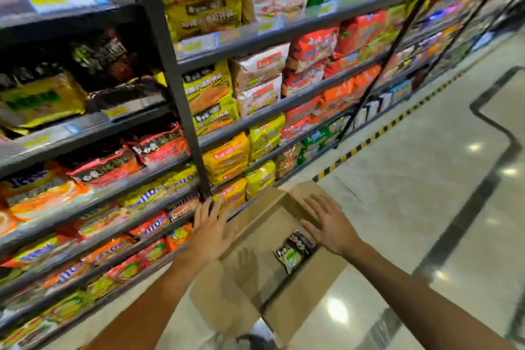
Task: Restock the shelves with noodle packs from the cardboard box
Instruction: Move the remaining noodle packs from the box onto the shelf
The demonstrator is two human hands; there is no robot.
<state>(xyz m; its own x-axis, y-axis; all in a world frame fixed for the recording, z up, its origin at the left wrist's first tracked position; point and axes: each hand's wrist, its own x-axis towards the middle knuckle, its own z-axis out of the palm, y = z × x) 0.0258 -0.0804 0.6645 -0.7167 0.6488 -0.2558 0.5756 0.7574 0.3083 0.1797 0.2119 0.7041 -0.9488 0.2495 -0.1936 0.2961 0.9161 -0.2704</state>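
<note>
Shelves: dark metal shelves (284, 33) fill the left and upper part of the view, several tiers deep, packed with yellow, white, red, orange and green noodle packs; a dark upright post (170, 65) divides two bays.
Floor: pale glossy tiled floor (412, 179) on the right, with a black-and-yellow striped strip (369, 138) running along the foot of the shelves.
Cardboard box: the open cardboard box (255, 236) sits on the floor just beside the lowest shelves, its flaps spread outward.
Left hand: the left hand (211, 229) is empty, fingers straight and spread, over the box edge nearest the shelves.
Right hand: the right hand (326, 224) is empty too, fingers extended, over the box's far flap.
Noodle pack: one black and green noodle pack (295, 251) lies inside the box, just below the right hand.
</note>
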